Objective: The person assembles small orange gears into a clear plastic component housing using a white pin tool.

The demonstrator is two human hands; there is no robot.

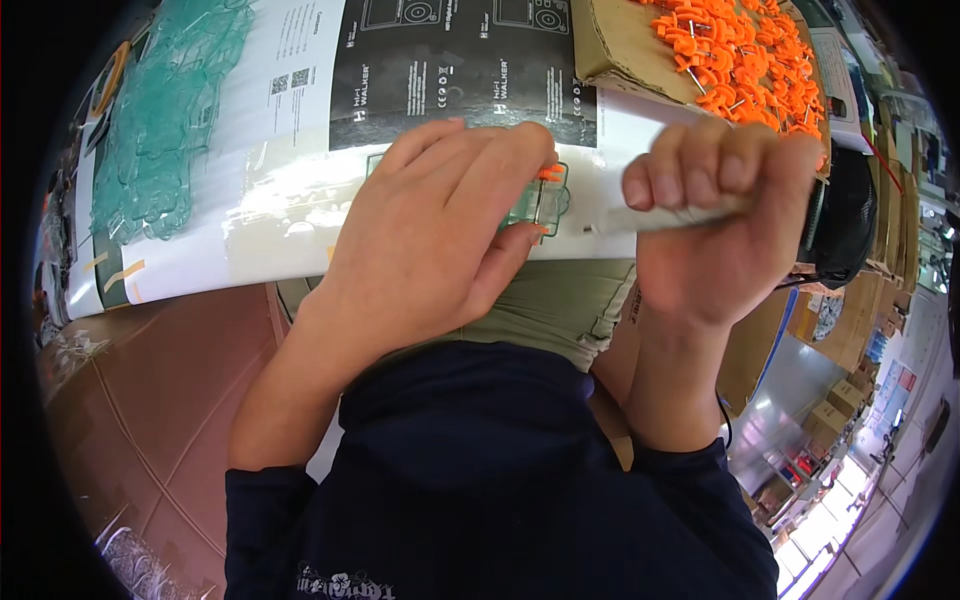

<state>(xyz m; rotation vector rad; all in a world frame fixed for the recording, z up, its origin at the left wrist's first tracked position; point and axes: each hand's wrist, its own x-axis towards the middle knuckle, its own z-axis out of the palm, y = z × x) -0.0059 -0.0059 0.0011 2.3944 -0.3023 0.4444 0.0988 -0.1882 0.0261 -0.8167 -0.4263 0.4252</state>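
Note:
My left hand (430,225) is at the table's near edge, its back toward me and its fingers closed. Thumb and forefinger pinch a clear green plastic piece (562,207), most of which is hidden beneath the palm. On this piece sits a small orange plastic part (550,173) with a thin metal pin (541,203), running between thumb and fingertip. To the right, my right hand (715,220) is raised with its fingers wrapped round a pale stick-like tool (660,217). Its narrow end points left toward the green piece; motion blurs it, so its kind is unclear.
Several clear green plastic pieces (165,130) are heaped on the table's left. A cardboard box (625,50) at the back right holds several orange parts with metal pins (740,60). Printed black-and-white sheeting (300,150) covers the table. A black bag (845,215) hangs at the right.

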